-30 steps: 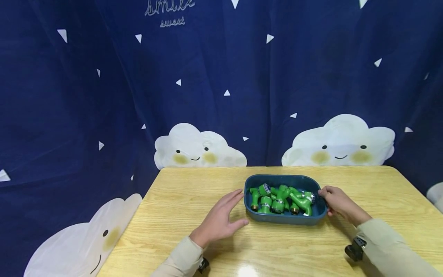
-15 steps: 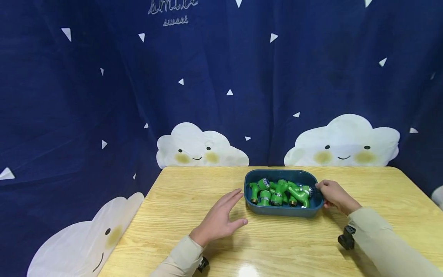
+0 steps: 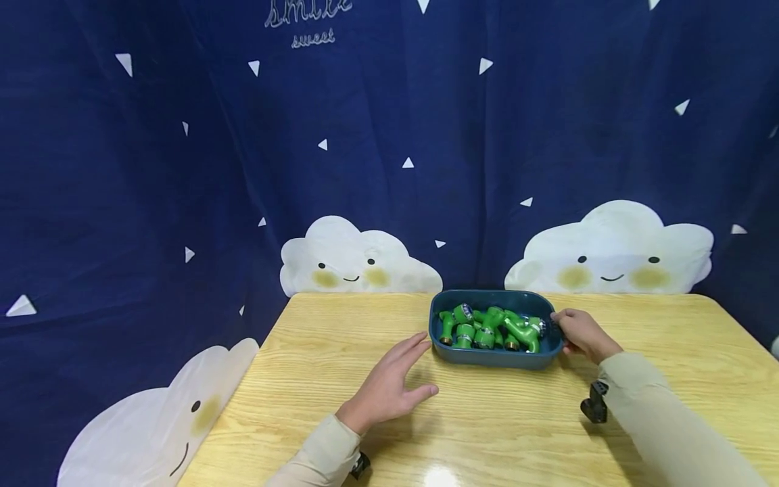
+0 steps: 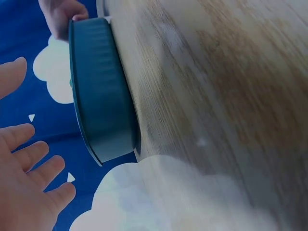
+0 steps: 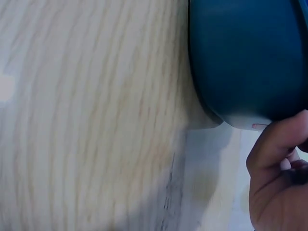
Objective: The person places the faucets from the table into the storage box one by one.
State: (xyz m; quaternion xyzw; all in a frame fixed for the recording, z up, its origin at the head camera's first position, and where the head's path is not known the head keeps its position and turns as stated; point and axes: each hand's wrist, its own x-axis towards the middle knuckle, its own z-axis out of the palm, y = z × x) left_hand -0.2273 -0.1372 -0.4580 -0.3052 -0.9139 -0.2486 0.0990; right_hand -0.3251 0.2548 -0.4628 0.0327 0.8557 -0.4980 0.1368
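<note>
A dark teal oblong bin (image 3: 499, 358) stands near the far edge of the table, holding several shiny green branched pieces (image 3: 491, 327) with chrome rings and brass-coloured ends. What kind of part they are I cannot tell. My right hand (image 3: 585, 334) grips the rim at the bin's right end, thumb over the edge; in the right wrist view the bin wall (image 5: 250, 62) runs up to my thumb. My left hand (image 3: 389, 384) is held just in front of the bin's left end with straight, spread fingers, holding nothing. In the left wrist view its fingers (image 4: 48, 171) are apart from the bin.
A light wood table (image 3: 487, 433) lies below, its far edge close behind the bin. Behind it hangs a dark blue curtain (image 3: 377, 101) with white triangles and smiling clouds. Small black cameras (image 3: 594, 402) sit on both wrists.
The bin has slid away toward the table's far edge and slightly left, with my right hand gripping its end throughout. My left hand has stayed nearly still.
</note>
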